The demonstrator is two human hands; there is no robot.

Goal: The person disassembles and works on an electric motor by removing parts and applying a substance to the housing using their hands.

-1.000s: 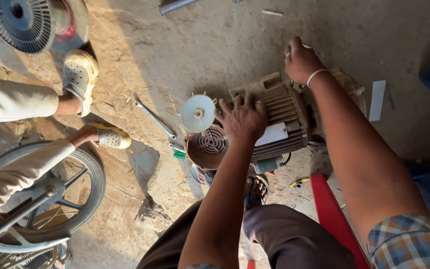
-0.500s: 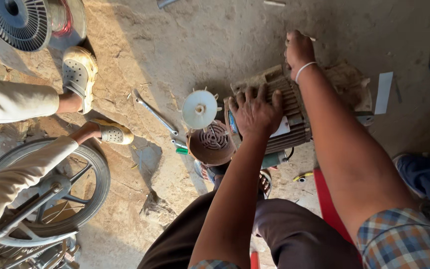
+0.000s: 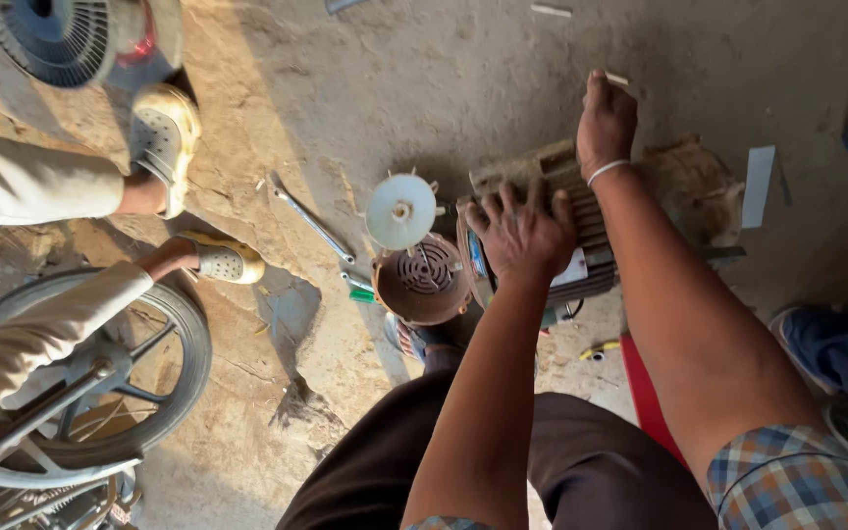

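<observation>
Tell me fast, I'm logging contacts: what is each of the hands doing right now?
Left hand: open, fingers spread, palm pressed flat on the finned motor.
Right hand: rests on the motor's far edge; grip cannot be told.

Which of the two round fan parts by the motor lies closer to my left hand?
The brown vented cover, nearer the left hand; the white fan lies farther.

White fan impeller (image 3: 400,210), brown round cover (image 3: 424,282), blue-orange plaid sleeve (image 3: 797,481).
</observation>
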